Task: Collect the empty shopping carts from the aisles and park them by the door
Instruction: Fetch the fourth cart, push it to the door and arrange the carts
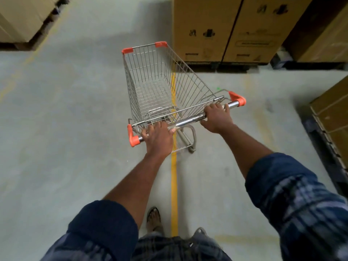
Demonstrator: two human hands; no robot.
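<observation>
**Both hands clamping the handle of an empty cart**

An empty wire shopping cart (160,87) is standing on the grey concrete floor (66,110) at the person's 12 o'clock, its nose angling slightly toward 11 o'clock. The left hand (159,137) is wrapping its fingers over the chrome handle bar (188,121), clamping it beside the orange end cap (132,138) at the bar's 9 o'clock end. The right hand (218,117) is gripping the same bar toward its 3 o'clock end, fingers curling over the top and thumb lying beneath. A yellow floor line (174,185) is running under the cart toward 12 o'clock. Tall cardboard boxes (226,29) are standing at 1 o'clock, just beyond the basket's far corner. Another carton stack (22,17) is sitting at 10 o'clock and a low box pile (331,117) at 3 o'clock. A sandalled foot (153,217) is showing at 6 o'clock, beside the line.
</observation>
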